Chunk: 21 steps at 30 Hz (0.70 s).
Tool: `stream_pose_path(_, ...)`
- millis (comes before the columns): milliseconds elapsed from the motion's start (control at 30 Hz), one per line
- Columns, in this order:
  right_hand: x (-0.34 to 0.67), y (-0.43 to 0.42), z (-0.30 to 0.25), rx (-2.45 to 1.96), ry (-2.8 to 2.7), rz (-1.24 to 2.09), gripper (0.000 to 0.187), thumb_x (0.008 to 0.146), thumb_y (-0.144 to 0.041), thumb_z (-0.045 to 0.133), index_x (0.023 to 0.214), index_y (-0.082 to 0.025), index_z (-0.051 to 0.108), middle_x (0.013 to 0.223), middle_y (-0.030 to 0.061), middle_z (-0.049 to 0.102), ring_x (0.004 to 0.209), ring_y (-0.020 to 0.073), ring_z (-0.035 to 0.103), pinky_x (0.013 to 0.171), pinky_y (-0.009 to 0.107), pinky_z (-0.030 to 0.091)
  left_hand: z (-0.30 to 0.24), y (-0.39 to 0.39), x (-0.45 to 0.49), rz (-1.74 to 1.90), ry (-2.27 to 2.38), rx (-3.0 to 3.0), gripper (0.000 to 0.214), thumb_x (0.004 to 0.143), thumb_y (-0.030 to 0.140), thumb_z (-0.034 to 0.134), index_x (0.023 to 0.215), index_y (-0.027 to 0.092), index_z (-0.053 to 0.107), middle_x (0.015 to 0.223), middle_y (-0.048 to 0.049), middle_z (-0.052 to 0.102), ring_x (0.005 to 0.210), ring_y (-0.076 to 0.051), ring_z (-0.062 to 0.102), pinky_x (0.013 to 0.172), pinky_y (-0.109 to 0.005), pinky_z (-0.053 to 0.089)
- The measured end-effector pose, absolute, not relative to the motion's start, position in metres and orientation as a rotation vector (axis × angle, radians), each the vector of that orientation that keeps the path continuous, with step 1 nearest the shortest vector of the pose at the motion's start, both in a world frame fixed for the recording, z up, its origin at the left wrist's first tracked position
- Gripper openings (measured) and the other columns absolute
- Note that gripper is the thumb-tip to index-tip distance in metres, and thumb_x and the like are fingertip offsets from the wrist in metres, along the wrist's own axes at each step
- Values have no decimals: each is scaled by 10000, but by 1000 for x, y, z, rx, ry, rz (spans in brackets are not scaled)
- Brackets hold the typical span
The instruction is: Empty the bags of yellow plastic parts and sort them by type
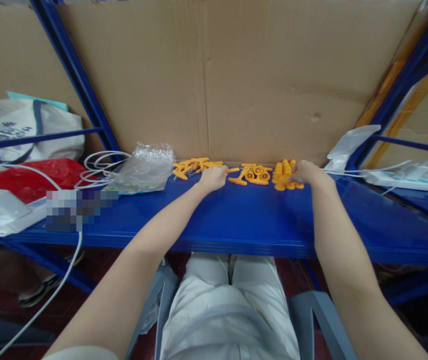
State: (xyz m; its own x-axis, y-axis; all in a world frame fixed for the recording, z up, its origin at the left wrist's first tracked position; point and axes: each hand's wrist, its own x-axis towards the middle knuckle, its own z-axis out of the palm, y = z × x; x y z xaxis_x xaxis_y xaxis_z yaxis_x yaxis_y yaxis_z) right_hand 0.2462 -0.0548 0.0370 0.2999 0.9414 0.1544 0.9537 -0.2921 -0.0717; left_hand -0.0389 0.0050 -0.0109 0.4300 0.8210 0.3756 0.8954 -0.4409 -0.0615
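Observation:
My left hand (214,178) is closed around a small orange twisted piece (233,170), whose ribbed end sticks out to the right of the fingers. At the right, my right hand (305,172) has its fingers bent and closed on an orange piece at the edge of a group of ribbed orange pieces (283,175). Between the hands lie orange parts with round cup-like openings (258,173). Behind and left of my left hand is a pile of orange pieces with thin metal chains (191,166). What the right fingertips grip is partly hidden.
A clear plastic bag (142,172) lies left of the pieces, beside white cables (103,167), a red bag (45,175) and a power strip (19,217). Cardboard (236,75) stands behind the blue shelf (247,220). Blue posts (75,75) frame both sides. White plastic (351,145) stands right.

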Motion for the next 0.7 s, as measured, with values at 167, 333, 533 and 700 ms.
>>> stream_pose_path(167, 246, -57, 37, -2405, -1805, -130, 184, 756, -151, 710, 932, -179, 759, 756, 112, 742, 803, 270, 739, 698, 326, 544, -10, 3, -39, -421, -1494, -2441, 344, 980, 218, 397, 1201, 163, 655, 1209, -139, 715, 1134, -288, 675, 932, -394, 527)
stream_pose_path(333, 257, -51, 32, -2410, -1833, -161, 256, 747, -174, 694, 996, -176, 756, 775, 113, 741, 792, 256, 733, 657, 309, 533, -10, 3, -39, -414, -1490, -2434, 344, 982, 212, 393, 1201, 167, 654, 1213, -130, 718, 1132, -287, 678, 929, -385, 524)
stream_pose_path(533, 265, -42, 24, -2436, -1858, -172, 346, 718, -204, 707, 1058, -151, 742, 905, 159, 748, 869, 269, 729, 699, 328, 540, -9, 1, -38, -408, -1498, -2426, 342, 988, 223, 395, 1208, 165, 650, 1218, -134, 717, 1131, -295, 679, 916, -386, 528)
stream_pose_path(700, 262, -39, 21, -2427, -1854, -166, 384, 725, -269, 729, 1091, -154, 740, 975, 173, 738, 957, 286, 718, 775, 358, 543, -9, 1, -38, -395, -1488, -2428, 343, 989, 220, 386, 1199, 151, 649, 1217, -145, 714, 1116, -300, 684, 905, -392, 532)
